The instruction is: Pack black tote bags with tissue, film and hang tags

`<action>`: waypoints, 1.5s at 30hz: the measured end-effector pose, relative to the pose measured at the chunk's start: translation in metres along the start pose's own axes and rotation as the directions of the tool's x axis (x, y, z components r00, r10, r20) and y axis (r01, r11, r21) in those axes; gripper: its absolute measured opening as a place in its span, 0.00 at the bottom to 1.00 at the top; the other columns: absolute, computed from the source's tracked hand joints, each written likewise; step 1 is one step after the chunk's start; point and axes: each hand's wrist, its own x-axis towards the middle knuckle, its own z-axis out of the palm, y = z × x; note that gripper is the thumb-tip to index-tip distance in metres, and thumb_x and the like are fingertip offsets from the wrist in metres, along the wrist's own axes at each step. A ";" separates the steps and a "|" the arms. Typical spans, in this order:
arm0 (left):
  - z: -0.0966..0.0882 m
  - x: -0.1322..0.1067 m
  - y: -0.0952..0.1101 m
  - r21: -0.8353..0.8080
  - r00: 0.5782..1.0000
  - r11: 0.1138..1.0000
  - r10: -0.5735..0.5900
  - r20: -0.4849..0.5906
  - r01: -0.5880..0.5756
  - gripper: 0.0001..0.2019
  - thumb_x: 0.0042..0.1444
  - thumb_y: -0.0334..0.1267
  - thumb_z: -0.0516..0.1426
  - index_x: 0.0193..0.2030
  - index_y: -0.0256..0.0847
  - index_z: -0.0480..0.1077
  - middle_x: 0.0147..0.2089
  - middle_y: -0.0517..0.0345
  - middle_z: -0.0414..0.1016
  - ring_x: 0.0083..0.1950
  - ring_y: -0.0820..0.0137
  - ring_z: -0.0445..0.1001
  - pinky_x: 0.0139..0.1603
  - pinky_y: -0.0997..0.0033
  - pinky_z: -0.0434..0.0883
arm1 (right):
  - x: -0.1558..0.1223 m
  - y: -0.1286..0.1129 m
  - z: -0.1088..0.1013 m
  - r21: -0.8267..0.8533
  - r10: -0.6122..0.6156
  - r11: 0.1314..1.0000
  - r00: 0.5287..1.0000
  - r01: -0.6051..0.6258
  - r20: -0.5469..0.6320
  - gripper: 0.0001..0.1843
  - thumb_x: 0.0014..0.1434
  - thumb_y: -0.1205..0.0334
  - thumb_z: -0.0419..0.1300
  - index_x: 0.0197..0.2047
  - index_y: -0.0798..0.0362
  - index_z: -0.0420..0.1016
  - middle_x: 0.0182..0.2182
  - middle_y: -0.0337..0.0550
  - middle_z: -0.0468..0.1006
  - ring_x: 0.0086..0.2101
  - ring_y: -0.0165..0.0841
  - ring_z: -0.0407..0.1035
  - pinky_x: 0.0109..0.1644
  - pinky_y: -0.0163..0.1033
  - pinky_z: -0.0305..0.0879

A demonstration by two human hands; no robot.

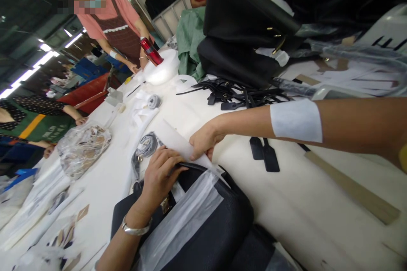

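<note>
A black leather bag [210, 228] lies in front of me with a strip of clear plastic film [184, 220] across it. At the bag's far edge, my left hand [163, 169] curls its fingers round a black rolled strap or rim. My right hand [205, 139] pinches a white, foam-like strip [173, 137] just beyond the bag; its lower end reaches the bag's edge. Some of the right fingertips are hidden. A coiled grey bundle [147, 144] rests beyond my left hand. Two black leather tags [265, 154] lie below my right forearm.
Black straps and tags [241, 95] are heaped beyond my right arm, before a pile of black bags [241, 38]. A wooden strip [352, 188] lies at right. Two co-workers stand across the table, near a red bottle [151, 51] and a clear plastic bag [84, 150].
</note>
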 end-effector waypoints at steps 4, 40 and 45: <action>-0.001 -0.003 -0.003 0.030 0.997 0.999 0.012 -0.071 -0.010 0.09 0.57 0.33 0.62 0.43 0.42 0.70 0.41 0.57 0.73 0.46 0.66 0.73 0.63 0.49 0.65 | -0.005 0.002 0.012 0.158 -0.112 0.970 0.917 0.184 -0.383 0.06 0.63 0.64 0.59 0.43 0.57 0.69 0.26 0.34 0.74 0.26 0.27 0.71 0.29 0.29 0.72; 0.027 -0.004 -0.025 -0.308 0.886 0.846 -0.464 -0.023 0.435 0.10 0.63 0.42 0.55 0.50 0.44 0.69 0.48 0.53 0.74 0.50 0.63 0.70 0.53 0.62 0.66 | 0.030 0.014 0.007 0.293 -0.004 0.939 0.856 0.181 -0.517 0.22 0.62 0.49 0.58 0.51 0.58 0.75 0.41 0.50 0.81 0.39 0.37 0.76 0.39 0.36 0.72; 0.032 -0.006 -0.035 -0.435 0.782 0.679 -0.615 0.105 0.592 0.16 0.59 0.43 0.58 0.53 0.45 0.70 0.43 0.56 0.76 0.45 0.65 0.73 0.49 0.65 0.67 | 0.035 0.023 0.021 -0.088 -0.198 0.977 0.678 0.195 -0.707 0.20 0.61 0.53 0.58 0.52 0.53 0.77 0.48 0.46 0.80 0.49 0.42 0.72 0.52 0.39 0.66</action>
